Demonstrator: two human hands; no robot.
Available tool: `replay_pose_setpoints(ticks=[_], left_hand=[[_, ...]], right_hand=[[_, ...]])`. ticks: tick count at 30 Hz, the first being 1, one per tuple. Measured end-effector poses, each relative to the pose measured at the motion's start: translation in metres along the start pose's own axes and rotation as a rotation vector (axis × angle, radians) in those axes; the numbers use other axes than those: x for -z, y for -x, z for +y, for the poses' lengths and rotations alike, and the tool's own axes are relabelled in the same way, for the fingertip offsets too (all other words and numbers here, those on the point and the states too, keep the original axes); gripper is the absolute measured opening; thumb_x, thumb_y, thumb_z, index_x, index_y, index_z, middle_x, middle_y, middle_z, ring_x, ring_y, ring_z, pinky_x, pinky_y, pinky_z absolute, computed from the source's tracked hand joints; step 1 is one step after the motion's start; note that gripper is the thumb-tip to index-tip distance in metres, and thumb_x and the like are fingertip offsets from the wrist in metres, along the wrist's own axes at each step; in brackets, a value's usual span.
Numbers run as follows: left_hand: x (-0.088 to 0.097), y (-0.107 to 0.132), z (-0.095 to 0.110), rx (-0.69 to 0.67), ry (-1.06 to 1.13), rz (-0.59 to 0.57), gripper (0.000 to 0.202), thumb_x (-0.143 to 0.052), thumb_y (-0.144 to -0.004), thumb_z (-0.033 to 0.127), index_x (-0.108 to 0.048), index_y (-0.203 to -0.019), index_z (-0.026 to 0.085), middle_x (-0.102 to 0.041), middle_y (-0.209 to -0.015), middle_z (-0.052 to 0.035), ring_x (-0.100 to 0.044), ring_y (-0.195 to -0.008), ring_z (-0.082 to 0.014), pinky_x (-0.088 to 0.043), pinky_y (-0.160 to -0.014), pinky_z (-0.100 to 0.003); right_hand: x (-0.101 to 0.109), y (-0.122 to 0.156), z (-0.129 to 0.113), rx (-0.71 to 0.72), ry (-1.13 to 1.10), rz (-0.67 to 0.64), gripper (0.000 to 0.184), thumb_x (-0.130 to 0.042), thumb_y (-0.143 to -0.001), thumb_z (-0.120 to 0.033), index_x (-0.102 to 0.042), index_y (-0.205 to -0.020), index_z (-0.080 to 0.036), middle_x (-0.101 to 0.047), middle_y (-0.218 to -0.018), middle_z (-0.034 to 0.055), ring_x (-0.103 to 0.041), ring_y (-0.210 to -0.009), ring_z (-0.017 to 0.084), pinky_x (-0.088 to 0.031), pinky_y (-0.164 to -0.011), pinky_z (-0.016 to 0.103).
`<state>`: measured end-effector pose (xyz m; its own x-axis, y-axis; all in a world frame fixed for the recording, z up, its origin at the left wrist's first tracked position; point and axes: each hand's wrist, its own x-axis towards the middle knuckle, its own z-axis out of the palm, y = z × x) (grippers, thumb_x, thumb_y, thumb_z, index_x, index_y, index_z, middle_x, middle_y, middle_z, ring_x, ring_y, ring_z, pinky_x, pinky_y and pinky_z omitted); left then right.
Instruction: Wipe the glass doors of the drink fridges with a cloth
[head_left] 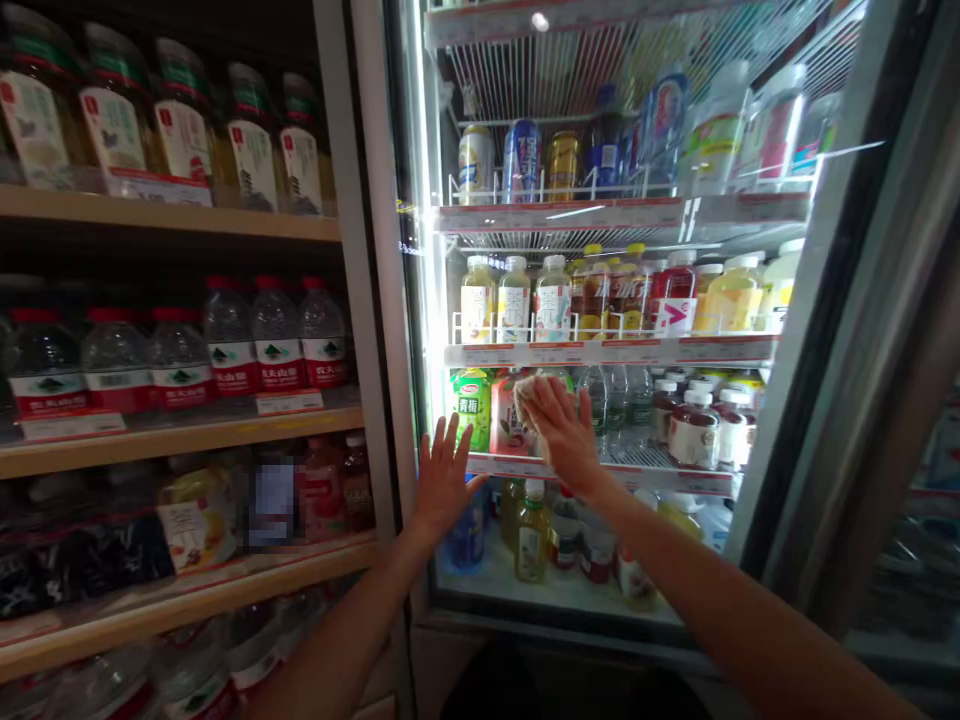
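A pale, crumpled cloth [529, 402] lies under the fingers of my right hand [564, 432], which appears to press it against the glass of the fridge door [634, 400]. Behind that hand, partly covered, stand a pink drink carton [508, 420] and a clear bottle [594, 395]. Lower and to the left, my left hand [448, 472] is spread with fingers apart, empty, near the door's left side. It appears to rest on the glass. A green carton [474, 395] shows just above its fingertips.
Behind the glass, fridge shelves [611, 352] hold cans and bottles. On the left, wooden shelves [180, 432] carry red-capped water bottles [277, 340] and other drinks. A metal door frame [847, 420] runs down the right side.
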<state>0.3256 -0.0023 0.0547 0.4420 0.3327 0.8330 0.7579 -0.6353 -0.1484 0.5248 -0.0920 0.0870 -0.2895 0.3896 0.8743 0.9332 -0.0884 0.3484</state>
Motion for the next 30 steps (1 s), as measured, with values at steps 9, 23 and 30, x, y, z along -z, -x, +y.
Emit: replay_pose_setpoints(ticks=[9,23,30], left_hand=[[0.008,0.012,-0.039,0.013,-0.059,-0.051,0.073,-0.065,-0.075,0.037,-0.034,-0.138,0.017,-0.029,-0.147,-0.0171,-0.019,-0.138,-0.0312,-0.025,-0.109,-0.052],[0.020,0.016,-0.075,0.022,-0.077,-0.025,0.076,-0.065,-0.075,0.031,-0.029,-0.139,0.013,-0.029,-0.147,-0.0171,-0.019,-0.139,-0.0299,-0.025,-0.110,-0.050],[0.028,0.014,-0.083,-0.047,-0.097,-0.012,0.080,-0.065,-0.074,0.029,-0.024,-0.141,0.014,-0.033,-0.145,-0.0166,-0.023,-0.137,-0.0314,-0.028,-0.108,-0.051]], right_hand=[[-0.013,-0.004,-0.030,0.313,-0.103,-0.093,0.058,-0.041,-0.085,-0.013,-0.030,-0.141,-0.022,-0.037,-0.145,0.0053,-0.023,-0.137,0.021,-0.013,-0.113,0.050],[-0.029,-0.054,-0.075,0.190,-0.133,-0.032,0.057,-0.037,-0.085,-0.008,-0.032,-0.140,-0.018,-0.035,-0.146,0.0066,-0.024,-0.137,0.025,-0.009,-0.113,0.052],[-0.033,-0.051,-0.085,0.373,-0.188,-0.087,0.049,-0.037,-0.087,-0.012,-0.039,-0.136,-0.018,-0.040,-0.142,0.0063,-0.033,-0.132,0.022,-0.021,-0.111,0.048]])
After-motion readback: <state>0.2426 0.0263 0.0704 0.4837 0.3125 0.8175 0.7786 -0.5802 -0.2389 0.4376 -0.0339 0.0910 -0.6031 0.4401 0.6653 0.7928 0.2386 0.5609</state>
